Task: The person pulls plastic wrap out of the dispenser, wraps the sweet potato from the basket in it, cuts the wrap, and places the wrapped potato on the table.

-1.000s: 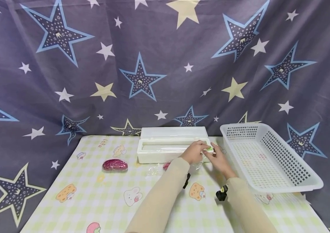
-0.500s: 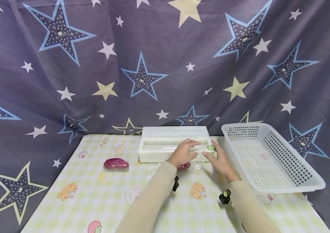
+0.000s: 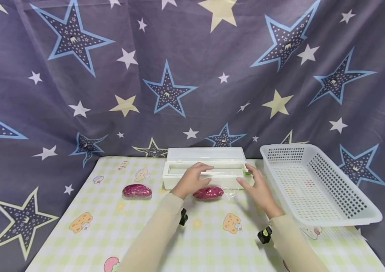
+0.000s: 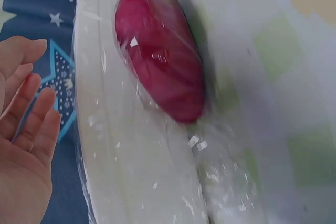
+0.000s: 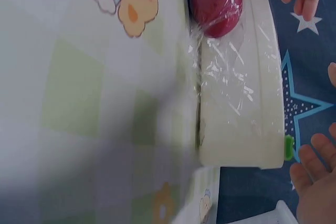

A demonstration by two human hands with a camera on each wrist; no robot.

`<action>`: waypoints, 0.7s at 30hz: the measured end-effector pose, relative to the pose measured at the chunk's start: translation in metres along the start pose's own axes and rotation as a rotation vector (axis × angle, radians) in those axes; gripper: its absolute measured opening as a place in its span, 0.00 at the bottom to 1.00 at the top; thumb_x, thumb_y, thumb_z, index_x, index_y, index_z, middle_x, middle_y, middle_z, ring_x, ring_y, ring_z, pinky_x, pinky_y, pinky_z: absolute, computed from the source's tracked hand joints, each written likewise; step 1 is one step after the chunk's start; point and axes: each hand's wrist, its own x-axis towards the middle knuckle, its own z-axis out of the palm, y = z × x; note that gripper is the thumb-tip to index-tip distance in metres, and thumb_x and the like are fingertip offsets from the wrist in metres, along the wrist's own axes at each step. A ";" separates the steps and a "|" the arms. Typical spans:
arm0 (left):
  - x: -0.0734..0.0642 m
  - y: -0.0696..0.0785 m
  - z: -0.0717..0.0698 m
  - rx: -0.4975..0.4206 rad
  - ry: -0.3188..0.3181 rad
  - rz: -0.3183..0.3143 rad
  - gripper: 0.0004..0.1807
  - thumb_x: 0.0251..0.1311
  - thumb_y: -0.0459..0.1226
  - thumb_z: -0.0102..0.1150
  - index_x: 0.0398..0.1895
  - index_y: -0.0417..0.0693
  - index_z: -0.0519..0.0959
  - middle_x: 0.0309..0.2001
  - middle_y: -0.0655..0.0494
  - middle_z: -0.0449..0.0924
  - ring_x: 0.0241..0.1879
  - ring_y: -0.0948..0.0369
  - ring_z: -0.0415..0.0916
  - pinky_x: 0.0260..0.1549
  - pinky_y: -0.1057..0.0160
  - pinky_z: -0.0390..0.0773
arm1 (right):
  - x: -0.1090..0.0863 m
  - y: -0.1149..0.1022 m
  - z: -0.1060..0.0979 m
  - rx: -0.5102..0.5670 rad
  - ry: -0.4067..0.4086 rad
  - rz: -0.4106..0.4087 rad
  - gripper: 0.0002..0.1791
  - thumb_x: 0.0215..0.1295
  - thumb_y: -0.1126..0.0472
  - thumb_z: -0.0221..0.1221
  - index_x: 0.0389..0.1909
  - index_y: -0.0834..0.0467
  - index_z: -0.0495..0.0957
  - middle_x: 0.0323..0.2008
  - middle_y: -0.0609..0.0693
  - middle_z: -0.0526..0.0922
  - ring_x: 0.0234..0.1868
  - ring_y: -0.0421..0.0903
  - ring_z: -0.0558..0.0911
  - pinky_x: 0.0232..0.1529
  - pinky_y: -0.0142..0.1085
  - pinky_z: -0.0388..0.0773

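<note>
A white cling film dispenser box [image 3: 209, 182] stands at the back of the table with its lid [image 3: 206, 153] raised. At its right end sits a green cutter slide [image 5: 289, 148]. In front of it lies a purplish-red oval thing shaped like a sweet potato [image 3: 208, 193], with clear cling film [image 4: 220, 166] over and around it. My left hand [image 3: 192, 180] hovers just left of this piece, fingers spread and holding nothing. Near the box's right end, my right hand [image 3: 257, 189] is held with thumb and fingers apart, also holding nothing.
A second purplish-red piece [image 3: 137, 191], wrapped in shiny film, lies on the left of the table. On the right stands a large white perforated basket [image 3: 335, 221]. A checked cloth [image 3: 165, 241] covers the table, and a starry curtain [image 3: 192, 68] hangs right behind it.
My left hand has moved from the green slide leftward along the box, uncovering the red piece in front. The right hand has let go of the slide and stays near it, fingers spread.
</note>
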 end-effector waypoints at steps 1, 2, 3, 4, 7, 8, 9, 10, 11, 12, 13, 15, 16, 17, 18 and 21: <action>-0.003 -0.001 -0.003 -0.006 0.000 0.000 0.23 0.59 0.33 0.69 0.59 0.42 0.80 0.53 0.51 0.80 0.52 0.53 0.77 0.56 0.57 0.77 | -0.001 -0.002 0.001 -0.012 0.004 -0.019 0.40 0.66 0.50 0.66 0.73 0.61 0.62 0.68 0.62 0.67 0.66 0.61 0.69 0.66 0.59 0.64; -0.006 -0.002 -0.006 -0.013 -0.004 -0.006 0.23 0.60 0.33 0.69 0.59 0.42 0.80 0.53 0.50 0.80 0.52 0.52 0.77 0.55 0.56 0.77 | -0.001 -0.003 0.002 -0.023 0.009 -0.036 0.39 0.66 0.51 0.66 0.72 0.61 0.63 0.67 0.62 0.68 0.65 0.62 0.69 0.65 0.59 0.65; -0.008 -0.002 -0.008 -0.021 -0.006 -0.006 0.23 0.60 0.33 0.68 0.60 0.41 0.80 0.53 0.50 0.80 0.52 0.51 0.77 0.55 0.55 0.77 | -0.001 -0.005 0.003 -0.028 0.015 -0.052 0.38 0.66 0.52 0.67 0.72 0.62 0.64 0.66 0.62 0.69 0.64 0.62 0.70 0.64 0.59 0.66; -0.010 -0.003 -0.010 -0.026 -0.009 -0.011 0.23 0.60 0.33 0.68 0.60 0.41 0.80 0.53 0.49 0.80 0.52 0.50 0.77 0.55 0.54 0.77 | -0.002 -0.006 0.005 -0.036 0.018 -0.070 0.38 0.65 0.53 0.68 0.71 0.62 0.65 0.65 0.63 0.71 0.63 0.62 0.71 0.63 0.58 0.68; -0.017 -0.005 -0.015 -0.038 -0.012 -0.036 0.23 0.60 0.32 0.69 0.59 0.40 0.80 0.53 0.48 0.80 0.52 0.49 0.77 0.55 0.52 0.77 | -0.002 -0.009 0.011 -0.040 0.011 -0.119 0.35 0.64 0.57 0.69 0.68 0.65 0.67 0.63 0.64 0.73 0.61 0.63 0.73 0.61 0.58 0.70; -0.019 -0.005 -0.016 -0.034 -0.013 -0.048 0.23 0.60 0.33 0.69 0.59 0.41 0.80 0.53 0.48 0.80 0.52 0.49 0.78 0.55 0.52 0.77 | -0.003 -0.009 0.014 -0.034 0.001 -0.126 0.35 0.64 0.58 0.69 0.68 0.65 0.68 0.62 0.64 0.73 0.60 0.63 0.74 0.60 0.57 0.71; -0.022 -0.006 -0.015 -0.033 -0.014 -0.061 0.23 0.60 0.33 0.70 0.59 0.41 0.80 0.53 0.48 0.80 0.52 0.50 0.78 0.54 0.52 0.77 | -0.004 -0.009 0.017 -0.031 -0.013 -0.132 0.34 0.64 0.58 0.69 0.67 0.65 0.69 0.62 0.64 0.74 0.60 0.62 0.74 0.60 0.57 0.72; -0.024 -0.007 -0.015 -0.031 -0.017 -0.074 0.23 0.59 0.33 0.70 0.59 0.42 0.80 0.53 0.49 0.80 0.51 0.51 0.78 0.54 0.52 0.78 | -0.004 -0.009 0.019 -0.033 -0.029 -0.135 0.33 0.64 0.58 0.68 0.66 0.65 0.69 0.61 0.63 0.74 0.60 0.62 0.75 0.60 0.57 0.72; -0.026 -0.008 -0.014 -0.028 -0.021 -0.086 0.23 0.59 0.33 0.70 0.58 0.43 0.81 0.52 0.49 0.80 0.51 0.52 0.78 0.54 0.53 0.78 | -0.005 -0.010 0.022 -0.031 -0.050 -0.132 0.32 0.64 0.57 0.68 0.66 0.65 0.70 0.61 0.63 0.75 0.60 0.61 0.75 0.59 0.57 0.73; -0.029 -0.009 -0.013 -0.025 -0.029 -0.096 0.22 0.59 0.33 0.70 0.58 0.44 0.81 0.51 0.50 0.80 0.51 0.52 0.78 0.53 0.53 0.78 | -0.007 -0.010 0.025 -0.037 -0.072 -0.124 0.31 0.65 0.56 0.68 0.65 0.64 0.71 0.60 0.61 0.76 0.59 0.61 0.76 0.59 0.56 0.74; -0.031 -0.009 -0.012 -0.025 -0.036 -0.107 0.22 0.59 0.34 0.70 0.58 0.45 0.81 0.51 0.50 0.80 0.50 0.53 0.78 0.53 0.54 0.78 | -0.008 -0.010 0.028 -0.035 -0.094 -0.112 0.30 0.65 0.55 0.68 0.65 0.62 0.72 0.60 0.60 0.77 0.59 0.60 0.76 0.58 0.56 0.74; -0.035 -0.011 -0.008 -0.035 -0.049 -0.117 0.22 0.59 0.34 0.70 0.58 0.46 0.81 0.51 0.50 0.81 0.50 0.53 0.79 0.53 0.54 0.79 | -0.010 -0.011 0.033 -0.037 -0.139 -0.099 0.29 0.65 0.53 0.67 0.63 0.60 0.74 0.59 0.57 0.78 0.58 0.57 0.77 0.57 0.55 0.75; -0.037 -0.013 -0.006 -0.041 -0.055 -0.119 0.22 0.59 0.34 0.71 0.58 0.45 0.81 0.50 0.50 0.81 0.50 0.53 0.79 0.53 0.55 0.79 | -0.011 -0.012 0.035 -0.033 -0.159 -0.094 0.28 0.65 0.52 0.67 0.63 0.58 0.75 0.58 0.56 0.79 0.58 0.56 0.77 0.57 0.54 0.75; -0.038 -0.014 -0.004 -0.044 -0.062 -0.124 0.22 0.59 0.35 0.71 0.58 0.46 0.81 0.50 0.50 0.81 0.49 0.54 0.79 0.52 0.55 0.79 | -0.012 -0.012 0.038 -0.023 -0.179 -0.092 0.28 0.65 0.51 0.68 0.62 0.58 0.76 0.58 0.55 0.79 0.58 0.55 0.78 0.58 0.54 0.75; -0.040 -0.015 -0.002 -0.046 -0.068 -0.125 0.22 0.59 0.35 0.71 0.58 0.46 0.81 0.50 0.50 0.82 0.49 0.54 0.79 0.52 0.56 0.79 | -0.012 -0.013 0.040 -0.019 -0.196 -0.091 0.27 0.65 0.51 0.68 0.62 0.57 0.76 0.58 0.53 0.79 0.58 0.54 0.78 0.58 0.53 0.75; -0.044 -0.019 0.004 -0.042 -0.079 -0.137 0.23 0.57 0.36 0.73 0.58 0.47 0.82 0.51 0.51 0.82 0.49 0.55 0.79 0.52 0.57 0.79 | -0.014 -0.013 0.047 -0.010 -0.239 -0.096 0.27 0.65 0.52 0.68 0.62 0.57 0.77 0.58 0.51 0.79 0.58 0.53 0.78 0.60 0.52 0.74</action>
